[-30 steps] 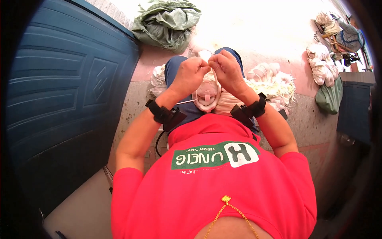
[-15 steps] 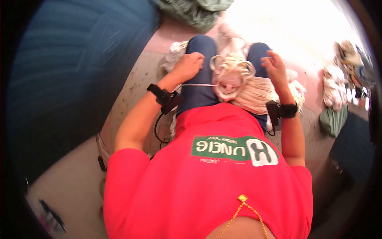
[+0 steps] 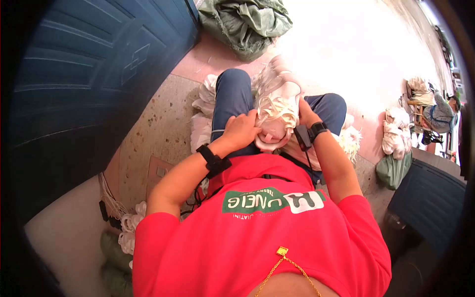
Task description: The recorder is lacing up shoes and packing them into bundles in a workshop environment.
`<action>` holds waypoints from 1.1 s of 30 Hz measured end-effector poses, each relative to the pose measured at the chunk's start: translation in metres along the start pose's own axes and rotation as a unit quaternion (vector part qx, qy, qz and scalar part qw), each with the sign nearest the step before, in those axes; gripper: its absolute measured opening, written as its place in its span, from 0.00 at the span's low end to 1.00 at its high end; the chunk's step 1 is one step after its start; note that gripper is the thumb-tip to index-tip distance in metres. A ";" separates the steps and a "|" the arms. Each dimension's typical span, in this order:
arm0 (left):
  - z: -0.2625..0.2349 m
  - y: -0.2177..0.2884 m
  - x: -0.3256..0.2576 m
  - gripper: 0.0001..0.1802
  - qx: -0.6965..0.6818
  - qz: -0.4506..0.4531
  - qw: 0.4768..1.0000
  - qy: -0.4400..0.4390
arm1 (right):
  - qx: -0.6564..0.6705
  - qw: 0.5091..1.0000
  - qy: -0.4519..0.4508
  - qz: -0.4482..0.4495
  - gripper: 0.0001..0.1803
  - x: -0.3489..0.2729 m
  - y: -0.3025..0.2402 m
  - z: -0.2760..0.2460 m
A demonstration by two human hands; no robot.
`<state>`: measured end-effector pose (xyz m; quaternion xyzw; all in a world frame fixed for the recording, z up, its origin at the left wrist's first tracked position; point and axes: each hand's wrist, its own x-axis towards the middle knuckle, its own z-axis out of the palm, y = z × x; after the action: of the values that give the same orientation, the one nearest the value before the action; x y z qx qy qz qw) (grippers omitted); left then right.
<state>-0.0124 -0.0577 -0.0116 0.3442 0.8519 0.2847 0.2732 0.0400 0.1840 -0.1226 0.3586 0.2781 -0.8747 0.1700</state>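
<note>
Between my knees lies a long stack of pale, nested, shoe-sole-shaped pieces (image 3: 279, 76), running away from my lap toward the floor. Curly cream strips (image 3: 277, 110) are heaped on its near end, above a rounded pinkish-white rim (image 3: 269, 146). My left hand (image 3: 240, 129) grips the stack's left side near this end, fingers curled against the edge. On the opposite side my right hand (image 3: 308, 114) is closed against the stack, its fingertips partly hidden. Both wrists wear black straps with small dark boxes.
A green sack (image 3: 245, 27) sits on the floor ahead, beside a dark blue panelled door (image 3: 94, 74). More pale bundles (image 3: 203, 131) lie left of my leg. Farther right are white bundles (image 3: 396, 131), a green bag (image 3: 394, 171) and a person seated (image 3: 440, 114) in the distance.
Both hands were raised apart over my knees, a white cord stretching from near my left wrist to the stack. Now they have come inward onto the stack's sides, and that taut cord no longer shows.
</note>
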 end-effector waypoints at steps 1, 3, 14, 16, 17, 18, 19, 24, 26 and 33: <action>-0.008 -0.005 0.001 0.27 -0.101 -0.060 0.993 -0.011 | -0.009 1.000 0.016 -0.007 0.32 0.004 0.008 0.001; -0.032 -0.009 0.025 0.27 -0.327 -0.097 0.939 0.033 | -0.004 0.998 0.061 0.024 0.27 -0.001 -0.009 -0.004; -0.204 -0.048 0.070 0.10 -0.647 -0.008 0.746 0.156 | -0.145 0.968 -0.030 -0.201 0.18 -0.038 -0.087 0.113; -0.236 -0.048 0.043 0.04 -0.679 0.025 0.724 0.120 | -0.246 0.945 0.004 -0.215 0.18 -0.058 -0.082 0.114; -0.250 -0.038 0.027 0.05 -0.718 -0.019 0.676 0.167 | -0.271 0.939 0.012 -0.210 0.19 -0.063 -0.085 0.103; -0.256 -0.039 0.012 0.06 -0.731 -0.058 0.657 0.176 | -0.275 0.943 0.017 -0.185 0.19 -0.063 -0.087 0.081; -0.263 -0.040 -0.007 0.07 -0.742 -0.093 0.637 0.188 | -0.280 0.946 0.018 -0.161 0.19 -0.062 -0.088 0.060; -0.275 -0.043 -0.117 0.07 -0.739 -0.054 0.583 0.333 | -0.388 0.897 0.107 -0.184 0.17 -0.070 -0.096 0.019; -0.273 -0.045 -0.162 0.07 -0.729 -0.006 0.567 0.384 | -0.364 0.909 0.031 -0.203 0.07 -0.064 -0.099 -0.003; -0.282 -0.039 -0.371 0.04 -0.460 0.031 0.580 0.671 | -0.428 0.891 -0.002 -0.153 0.06 -0.020 -0.121 -0.037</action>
<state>0.0111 -0.4403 0.2562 -0.0910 0.5362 0.7966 -0.2639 0.0134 0.3036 -0.0863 0.2024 0.6762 -0.6872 0.1718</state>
